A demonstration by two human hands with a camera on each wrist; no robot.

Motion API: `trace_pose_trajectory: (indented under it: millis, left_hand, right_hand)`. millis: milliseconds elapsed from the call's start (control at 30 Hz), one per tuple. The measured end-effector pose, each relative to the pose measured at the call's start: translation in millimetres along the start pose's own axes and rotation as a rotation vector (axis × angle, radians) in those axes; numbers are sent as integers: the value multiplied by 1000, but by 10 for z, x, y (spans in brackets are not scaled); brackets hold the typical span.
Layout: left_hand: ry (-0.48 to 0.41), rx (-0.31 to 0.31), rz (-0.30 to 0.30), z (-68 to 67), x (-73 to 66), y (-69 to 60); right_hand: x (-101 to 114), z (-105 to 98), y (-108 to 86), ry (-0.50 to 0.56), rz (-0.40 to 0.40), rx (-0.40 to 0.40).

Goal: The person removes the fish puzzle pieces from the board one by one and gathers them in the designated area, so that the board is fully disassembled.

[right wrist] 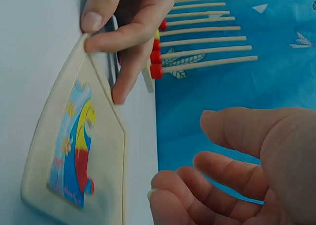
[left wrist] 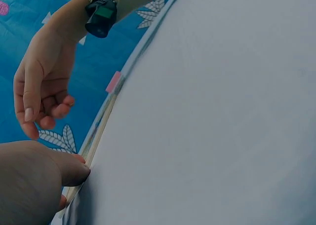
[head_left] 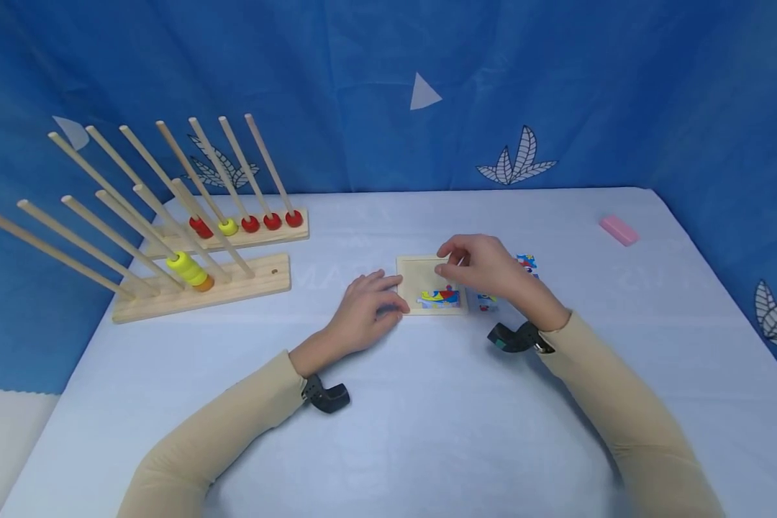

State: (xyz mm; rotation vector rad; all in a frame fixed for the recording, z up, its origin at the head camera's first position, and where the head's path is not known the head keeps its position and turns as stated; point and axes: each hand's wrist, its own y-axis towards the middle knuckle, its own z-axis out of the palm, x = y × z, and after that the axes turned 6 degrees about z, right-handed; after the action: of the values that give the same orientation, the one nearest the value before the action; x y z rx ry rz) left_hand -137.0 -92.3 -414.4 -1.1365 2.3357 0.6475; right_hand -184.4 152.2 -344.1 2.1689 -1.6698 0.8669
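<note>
A square wooden puzzle board lies on the table, with joined colourful pieces along its near side. My left hand holds the board's near left corner, thumb and fingers bent against its edges. In the right wrist view the joined pieces show yellow, red and blue. Above the board's far right part hovers my right hand, its fingers loosely bent and nothing visible between them. Loose puzzle pieces lie just right of the board, partly hidden by the right hand; another piece shows beyond that wrist.
Two wooden peg stands stand at the left; the near one bears yellow and orange beads, the far one red and yellow beads. A pink block lies at the far right. Blue cloth hangs behind the table.
</note>
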Motion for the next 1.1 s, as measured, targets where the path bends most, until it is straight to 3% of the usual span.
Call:
trace_pose_trajectory:
  millis: [200, 400, 567, 1100]
  left_hand:
    - [3, 9, 3, -14, -13, -3]
    - [5, 0, 12, -19, -7, -10]
    - [-1, -8, 20, -16, 0, -8]
    - [-3, -3, 2, 6, 8, 3]
  right_hand:
    - [-12, 118, 92, 11, -8, 67]
    - [-66, 223, 126, -22, -68, 131]
    - [-81, 284, 127, -37, -118, 143]
    - [-23, 356, 74, -119, -107, 183]
